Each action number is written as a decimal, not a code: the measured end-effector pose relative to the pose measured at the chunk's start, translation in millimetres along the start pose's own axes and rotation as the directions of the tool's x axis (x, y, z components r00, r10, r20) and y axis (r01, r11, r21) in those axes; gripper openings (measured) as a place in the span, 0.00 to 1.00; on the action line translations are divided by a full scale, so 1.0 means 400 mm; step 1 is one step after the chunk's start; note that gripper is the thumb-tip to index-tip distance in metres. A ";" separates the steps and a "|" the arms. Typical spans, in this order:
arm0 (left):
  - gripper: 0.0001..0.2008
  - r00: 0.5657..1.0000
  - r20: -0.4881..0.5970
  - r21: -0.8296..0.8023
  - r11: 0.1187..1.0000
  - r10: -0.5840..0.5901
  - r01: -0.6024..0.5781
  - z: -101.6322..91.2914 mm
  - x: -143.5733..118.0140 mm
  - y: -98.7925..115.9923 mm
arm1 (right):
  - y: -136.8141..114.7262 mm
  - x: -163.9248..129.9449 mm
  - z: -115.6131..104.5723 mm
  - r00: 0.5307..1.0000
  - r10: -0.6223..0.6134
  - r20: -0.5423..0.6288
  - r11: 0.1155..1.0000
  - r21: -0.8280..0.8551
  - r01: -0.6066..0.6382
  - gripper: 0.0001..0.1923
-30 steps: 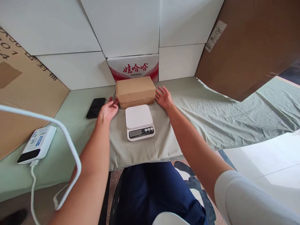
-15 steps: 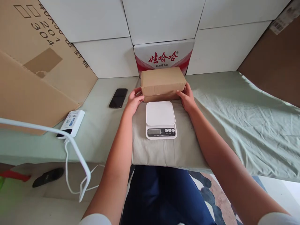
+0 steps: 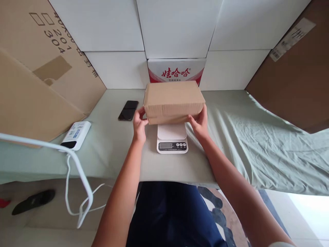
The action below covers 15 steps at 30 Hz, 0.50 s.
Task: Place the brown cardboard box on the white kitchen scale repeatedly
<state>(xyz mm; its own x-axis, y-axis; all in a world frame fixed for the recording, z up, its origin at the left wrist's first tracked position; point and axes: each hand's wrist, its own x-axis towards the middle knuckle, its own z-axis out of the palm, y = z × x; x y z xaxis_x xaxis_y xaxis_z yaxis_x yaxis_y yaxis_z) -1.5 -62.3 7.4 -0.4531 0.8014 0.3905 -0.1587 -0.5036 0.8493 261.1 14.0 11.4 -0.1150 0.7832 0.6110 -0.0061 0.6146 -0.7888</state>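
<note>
Between both hands is a closed brown cardboard box (image 3: 174, 97), over the back part of a white kitchen scale (image 3: 171, 139). My left hand (image 3: 140, 125) grips the box's left end low down, fingers partly hidden behind it. At the right front corner my right hand (image 3: 199, 123) has its thumb on the front face and fingers around the side. The box covers much of the weighing plate; I cannot tell whether it touches it. The scale's display and buttons face me, with no reading visible.
A black phone (image 3: 128, 110) lies left of the box. Further left are a white power bank (image 3: 76, 135) with a cable and a white curved tube (image 3: 77, 161). Large cardboard boxes stand left (image 3: 38, 79) and right (image 3: 295, 75). A red-and-white carton (image 3: 177, 67) stands behind.
Both hands have brought the cardboard box up and toward me, from behind the scale to over its plate. The camera view has shifted slightly.
</note>
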 end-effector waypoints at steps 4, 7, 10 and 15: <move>0.23 0.998 0.053 0.093 0.995 0.017 -0.022 -0.042 -0.121 0.022 | -0.056 -0.095 -0.018 0.998 0.047 0.039 0.998 -0.039 -0.045 0.46; 0.24 0.998 0.065 0.133 0.991 0.018 -0.026 -0.056 -0.155 0.023 | -0.076 -0.136 -0.026 0.995 0.076 0.063 0.995 -0.070 -0.071 0.49; 0.24 0.999 0.051 0.133 0.991 -0.001 -0.006 -0.054 -0.154 0.018 | -0.082 -0.144 -0.028 0.995 0.087 0.057 0.991 -0.106 -0.081 0.51; 0.25 0.998 0.064 0.146 0.989 -0.004 -0.005 -0.048 -0.143 0.014 | -0.079 -0.138 -0.031 0.994 0.097 0.047 0.990 -0.109 -0.091 0.50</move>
<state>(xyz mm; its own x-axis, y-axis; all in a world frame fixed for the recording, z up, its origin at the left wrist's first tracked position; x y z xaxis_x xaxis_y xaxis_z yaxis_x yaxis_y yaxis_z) 6.6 -117.1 -17.1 -0.3954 0.8224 0.4090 -0.0262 -0.4552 0.8900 279.7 -47.4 3.4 -0.1619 0.8336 0.5282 0.1131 0.5474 -0.8292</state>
